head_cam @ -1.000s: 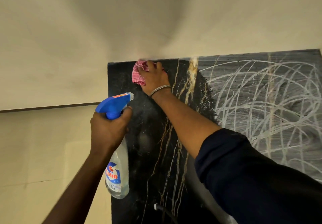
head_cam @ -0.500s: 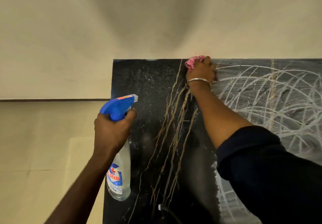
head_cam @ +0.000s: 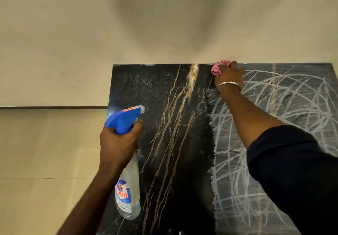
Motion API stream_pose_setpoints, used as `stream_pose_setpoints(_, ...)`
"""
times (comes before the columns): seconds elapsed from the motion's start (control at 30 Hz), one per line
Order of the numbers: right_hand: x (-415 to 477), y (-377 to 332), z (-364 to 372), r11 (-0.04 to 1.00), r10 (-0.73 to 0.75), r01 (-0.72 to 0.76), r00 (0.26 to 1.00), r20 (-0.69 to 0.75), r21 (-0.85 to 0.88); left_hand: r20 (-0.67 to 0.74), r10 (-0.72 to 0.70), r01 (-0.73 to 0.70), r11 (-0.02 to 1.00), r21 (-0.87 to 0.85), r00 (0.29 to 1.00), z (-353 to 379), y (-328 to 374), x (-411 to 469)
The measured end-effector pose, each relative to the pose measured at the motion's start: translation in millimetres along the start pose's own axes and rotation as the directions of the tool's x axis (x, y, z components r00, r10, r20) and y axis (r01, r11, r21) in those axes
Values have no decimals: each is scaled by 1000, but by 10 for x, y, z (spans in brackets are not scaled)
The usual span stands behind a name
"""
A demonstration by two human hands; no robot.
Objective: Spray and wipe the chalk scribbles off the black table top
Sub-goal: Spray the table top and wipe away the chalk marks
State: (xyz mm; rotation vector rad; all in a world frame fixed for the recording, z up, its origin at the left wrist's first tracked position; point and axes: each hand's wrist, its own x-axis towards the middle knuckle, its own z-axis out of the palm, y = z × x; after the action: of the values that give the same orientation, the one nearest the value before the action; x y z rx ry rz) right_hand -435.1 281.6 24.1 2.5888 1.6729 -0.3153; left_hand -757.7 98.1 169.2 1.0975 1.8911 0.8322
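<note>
The black table top point(head_cam: 157, 97) with gold veins fills the lower right. Its left half is wiped dark and wet; white chalk scribbles point(head_cam: 285, 106) cover the right half. My right hand point(head_cam: 228, 77), with a metal bangle at the wrist, presses a bunched pink cloth point(head_cam: 218, 68) against the far edge of the table, at the border between clean and chalked surface. My left hand point(head_cam: 118, 143) grips the neck of a clear spray bottle point(head_cam: 128, 189) with a blue trigger head, held over the table's left edge, nozzle pointing right.
A cream wall point(head_cam: 164, 24) rises directly behind the table's far edge. To the left of the table lies pale tiled floor point(head_cam: 45, 152), with a dark skirting line point(head_cam: 54, 107) where it meets the wall.
My right hand has swept the pink cloth to the right along the far edge, from the left corner to the chalked area. The bottle hand has stayed about where it was.
</note>
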Motion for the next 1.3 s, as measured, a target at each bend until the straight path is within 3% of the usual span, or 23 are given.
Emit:
stream_pose_setpoints(0.1, -130, -303, 0, 1000, 26, -25, 999, 22, -3, -9, -4, 4, 1000, 2, 1000, 30, 25, -102)
stream_pose_setpoints(0.17, -345, -547, 57, 992, -126, 126, 992, 24, -3, -5, -13, 13, 1000, 4, 1000, 62, 35, -165)
stream_pose_setpoints(0.27, -597, -659, 128, 910, -408, 412, 909, 78, -43, -8, -26, 26, 999, 23, 1000, 103, 16, -209)
stream_pose_setpoints(0.33, -590, -500, 96, 877, -476, 480, 875, 88, -30, -13, -28, 28, 999, 27, 1000, 128, 20, -228)
stream_pose_setpoints(0.43, -397, -42, 76, 927, -374, 375, 926, 50, -18, -8, -21, 21, 1000, 15, 1000, 152, 41, -258)
stream_pose_setpoints(0.53, -177, 363, 70, 990, -142, 142, 990, -25, -9, -15, -26, 26, 1000, -8, 1000, 140, 59, -299)
stream_pose_setpoints(0.67, -98, 192, 16, 994, 92, -92, 996, 7, 55, -29, -32, 31, 999, -16, 999, 116, 61, -360)
stream_pose_setpoints(0.77, -195, -277, -24, 995, -102, 103, 993, 52, -7, -31, -45, 45, 999, -8, 998, 106, 37, -398)
stream_pose_setpoints(0.87, -272, -662, -33, 929, -366, 370, 922, 125, -4, -17, -54, 54, 999, -1, 998, 112, 25, -425)
stream_pose_setpoints(0.93, -247, -673, -57, 899, -432, 438, 887, 161, -2, -9, -57, 57, 998, -8, 998, 107, 13, -426)
stream_pose_setpoints(1.03, -209, -319, -45, 927, -368, 374, 920, 136, -27, -2, -62, 62, 998, -22, 998, 83, -22, -394)
stream_pose_setpoints(1.1, -241, -13, -2, 976, -215, 216, 975, 55, -10, 0, -61, 61, 998, -19, 998, 61, -49, -375)
stream_pose_setpoints(1.2, -395, 170, 40, 998, -46, 46, 999, 1, 30, 20, -45, 46, 999, -17, 999, 40, -60, -363)
stream_pose_setpoints(1.3, -689, -67, 65, 998, -49, 49, 999, 14, 29, 61, -18, 20, 1000, -24, 998, 42, -42, -356)
